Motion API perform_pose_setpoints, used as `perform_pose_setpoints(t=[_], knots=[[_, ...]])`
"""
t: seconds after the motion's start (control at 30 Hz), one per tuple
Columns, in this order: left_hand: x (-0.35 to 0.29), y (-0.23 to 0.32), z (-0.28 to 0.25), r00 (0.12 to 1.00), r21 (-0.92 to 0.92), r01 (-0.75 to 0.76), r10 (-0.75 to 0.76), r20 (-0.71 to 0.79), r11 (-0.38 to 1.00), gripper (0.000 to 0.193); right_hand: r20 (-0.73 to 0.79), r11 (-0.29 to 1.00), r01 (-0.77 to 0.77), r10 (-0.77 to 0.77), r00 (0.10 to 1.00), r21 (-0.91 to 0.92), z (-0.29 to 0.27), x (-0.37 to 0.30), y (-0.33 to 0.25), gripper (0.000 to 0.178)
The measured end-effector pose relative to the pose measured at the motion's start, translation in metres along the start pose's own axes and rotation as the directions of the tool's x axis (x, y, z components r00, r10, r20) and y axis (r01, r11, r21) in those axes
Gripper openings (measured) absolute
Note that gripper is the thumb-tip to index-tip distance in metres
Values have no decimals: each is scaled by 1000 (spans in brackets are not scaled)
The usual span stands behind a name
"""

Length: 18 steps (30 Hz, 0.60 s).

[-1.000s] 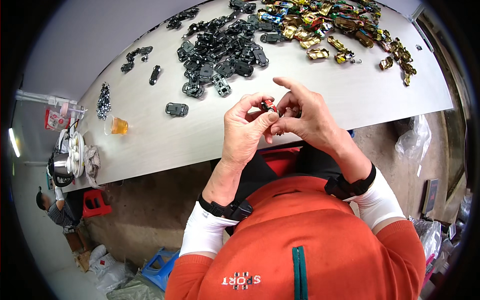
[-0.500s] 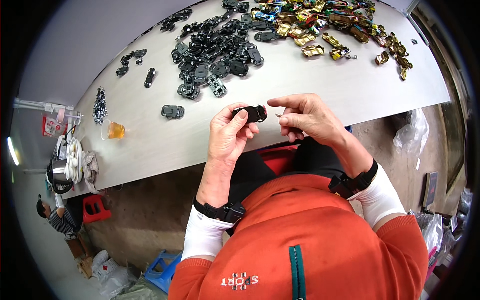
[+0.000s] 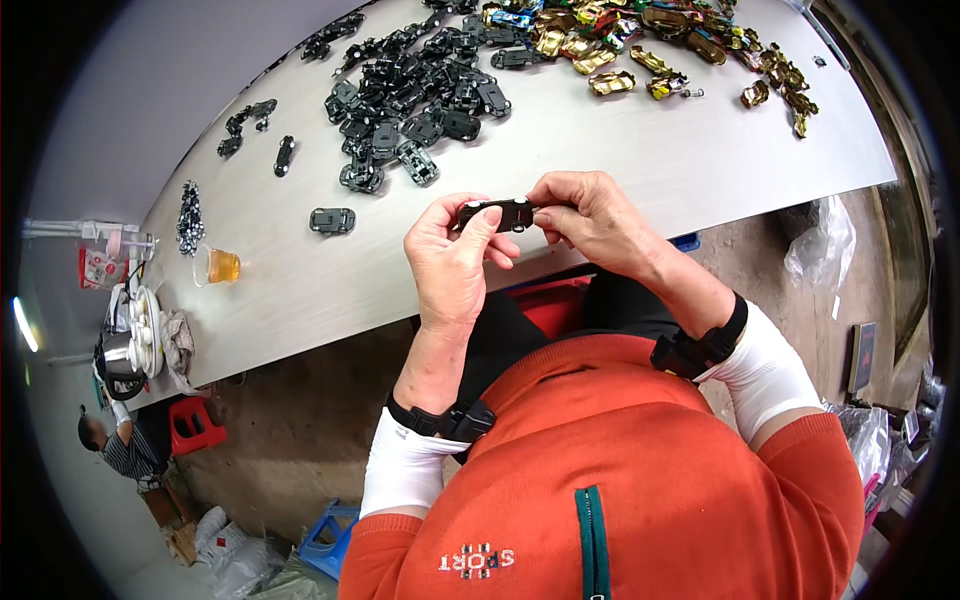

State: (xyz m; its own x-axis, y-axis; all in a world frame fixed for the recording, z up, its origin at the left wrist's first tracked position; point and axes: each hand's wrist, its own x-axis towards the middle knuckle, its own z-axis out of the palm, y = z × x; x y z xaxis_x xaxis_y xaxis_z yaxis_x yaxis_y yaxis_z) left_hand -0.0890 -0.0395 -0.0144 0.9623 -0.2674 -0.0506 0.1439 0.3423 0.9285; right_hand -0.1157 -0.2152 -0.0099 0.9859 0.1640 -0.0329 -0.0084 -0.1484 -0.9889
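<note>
A black toy car chassis (image 3: 512, 214) with small wheels is gripped by my left hand (image 3: 448, 260), whose thumb presses on its face. At the chassis's right end my right hand (image 3: 605, 222) is closed in a pinch, thumb and forefinger meeting right at that end. Whatever small thing sits between those fingertips is hidden. Beyond my hands lies a heap of black and grey toy car chassis (image 3: 422, 128). One single grey chassis (image 3: 332, 220) rests to the left of my left hand.
Gold and coloured toy car bodies (image 3: 612, 82) are piled at the far right of the white table (image 3: 650, 140). A small heap of wheel parts (image 3: 190, 218) and a cup of amber liquid (image 3: 222, 265) stand at left. A person (image 3: 128, 450) is at far left, near a red stool (image 3: 196, 425).
My right hand has moved left, and its outstretched forefinger has closed with the thumb at the chassis's end. The left hand still holds the chassis.
</note>
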Motion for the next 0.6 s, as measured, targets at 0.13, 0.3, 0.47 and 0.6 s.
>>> perform_pose_setpoints(t=[0.13, 0.3, 0.47, 0.6], knots=[[8, -2, -1, 1000, -27, -8, 7, -10, 1000, 9, -4, 989, -79, 80, 997, 127, 1, -2, -3, 12], [11, -11, -15, 993, -152, 122, -120, 19, 981, 10, 87, 943, -206, 189, 978, 260, 1, -5, -2, 17], [11, -14, -13, 993, -184, 120, -116, 35, 976, 10, 90, 956, -211, 196, 976, 204, 0, -3, -6, 13], [8, -11, -1, 998, -149, 45, -49, -28, 988, 11, -18, 990, -106, 108, 994, 89, 5, 0, 3, 12]])
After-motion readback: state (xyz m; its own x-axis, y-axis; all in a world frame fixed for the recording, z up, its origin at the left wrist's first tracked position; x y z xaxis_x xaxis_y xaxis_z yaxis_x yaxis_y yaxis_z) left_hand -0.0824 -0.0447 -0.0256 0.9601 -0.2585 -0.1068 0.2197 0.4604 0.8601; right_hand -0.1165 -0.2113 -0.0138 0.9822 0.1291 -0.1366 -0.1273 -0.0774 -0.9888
